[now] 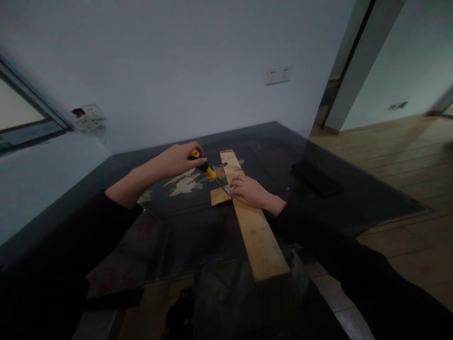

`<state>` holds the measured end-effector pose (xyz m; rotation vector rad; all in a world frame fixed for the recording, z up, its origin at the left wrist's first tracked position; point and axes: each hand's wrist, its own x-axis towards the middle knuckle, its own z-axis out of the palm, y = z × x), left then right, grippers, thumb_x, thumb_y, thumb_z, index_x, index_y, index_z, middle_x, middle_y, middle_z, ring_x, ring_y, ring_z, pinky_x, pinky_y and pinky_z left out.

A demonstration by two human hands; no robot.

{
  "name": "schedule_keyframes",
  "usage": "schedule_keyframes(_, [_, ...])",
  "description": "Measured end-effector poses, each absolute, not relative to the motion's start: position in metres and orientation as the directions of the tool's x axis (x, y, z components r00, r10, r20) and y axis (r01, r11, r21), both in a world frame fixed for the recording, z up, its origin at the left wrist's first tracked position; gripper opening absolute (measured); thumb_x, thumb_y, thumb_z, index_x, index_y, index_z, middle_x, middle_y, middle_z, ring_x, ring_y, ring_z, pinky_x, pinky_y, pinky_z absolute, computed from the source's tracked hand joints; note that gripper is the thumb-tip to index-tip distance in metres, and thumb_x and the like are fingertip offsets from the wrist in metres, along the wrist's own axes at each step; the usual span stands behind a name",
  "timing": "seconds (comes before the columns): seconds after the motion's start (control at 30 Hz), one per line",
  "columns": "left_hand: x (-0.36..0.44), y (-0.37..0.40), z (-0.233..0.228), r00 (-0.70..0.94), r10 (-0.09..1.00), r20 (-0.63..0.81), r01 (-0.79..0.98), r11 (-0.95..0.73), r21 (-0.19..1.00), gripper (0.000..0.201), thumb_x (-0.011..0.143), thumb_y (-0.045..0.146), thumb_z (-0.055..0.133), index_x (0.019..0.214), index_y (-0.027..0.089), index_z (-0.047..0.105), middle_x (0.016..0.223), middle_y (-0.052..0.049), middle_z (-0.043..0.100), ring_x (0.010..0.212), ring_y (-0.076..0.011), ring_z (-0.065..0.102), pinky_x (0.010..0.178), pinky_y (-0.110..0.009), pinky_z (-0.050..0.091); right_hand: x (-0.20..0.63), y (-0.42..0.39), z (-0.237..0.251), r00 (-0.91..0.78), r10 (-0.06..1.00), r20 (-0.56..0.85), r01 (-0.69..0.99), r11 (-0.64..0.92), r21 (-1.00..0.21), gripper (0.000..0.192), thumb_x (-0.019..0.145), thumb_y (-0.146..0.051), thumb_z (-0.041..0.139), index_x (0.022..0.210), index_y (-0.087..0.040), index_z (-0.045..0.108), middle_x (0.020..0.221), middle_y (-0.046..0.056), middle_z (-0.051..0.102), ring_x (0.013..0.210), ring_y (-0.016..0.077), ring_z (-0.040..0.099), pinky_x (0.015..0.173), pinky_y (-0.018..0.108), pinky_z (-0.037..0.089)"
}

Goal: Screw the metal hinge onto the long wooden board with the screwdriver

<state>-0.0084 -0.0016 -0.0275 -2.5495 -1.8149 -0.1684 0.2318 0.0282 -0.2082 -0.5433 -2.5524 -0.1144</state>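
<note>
On table [184,236], one screwdriver [202,166], two planks [253,226]

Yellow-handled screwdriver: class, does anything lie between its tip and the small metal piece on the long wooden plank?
Nothing visible does. The yellow-and-black-handled screwdriver, gripped by the left hand, points straight at the small metal piece steadied by the right hand on the long wooden plank.
</note>
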Motion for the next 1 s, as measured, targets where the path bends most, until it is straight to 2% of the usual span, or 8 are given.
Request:
schedule_keyframes(0.3, [-0.0084,0.0000,-0.0280,0.305,0.947,0.097,0.949,-0.311,0.046,0.049,0.086,0.058,0.046,0.113,0.020,0.063,0.096,-0.009,0.072,0.082,-0.0218,0.063,0.071,-0.030,0.045,0.2304,0.0268,-0.2049,-0.805,0.356,0.475,0.413,0.911,0.019,0.021,0.095,-0.021,0.057,0.091,-0.020,0.077,0.100,0.006,0.073,0.103,0.0227,0.055,0.092,0.036,0.045])
schedule_keyframes(0.47, [-0.0093,0.0005,-0.0287,0.320,0.942,0.105,0.943,-0.327,0.060,0.047,0.087,0.057,0.046,0.111,0.020,0.063,0.086,-0.007,0.071,0.078,-0.0208,0.062,0.068,-0.029,0.044,0.2310,0.0273,-0.2030,-0.811,0.368,0.454,0.416,0.909,0.006,0.020,0.094,-0.021,0.057,0.092,-0.021,0.077,0.099,0.006,0.073,0.102,0.0221,0.056,0.090,0.036,0.045])
schedule_keyframes(1.0, [-0.0069,-0.0031,-0.0245,0.298,0.940,0.165,0.947,-0.313,0.073,0.045,0.086,0.057,0.047,0.106,0.020,0.065,0.081,-0.006,0.070,0.077,-0.0215,0.061,0.068,-0.030,0.042,0.2308,0.0283,-0.2084,-0.786,0.409,0.464,0.450,0.893,-0.025,0.024,0.097,-0.022,0.052,0.095,-0.020,0.076,0.104,0.008,0.071,0.103,0.0213,0.056,0.090,0.035,0.045])
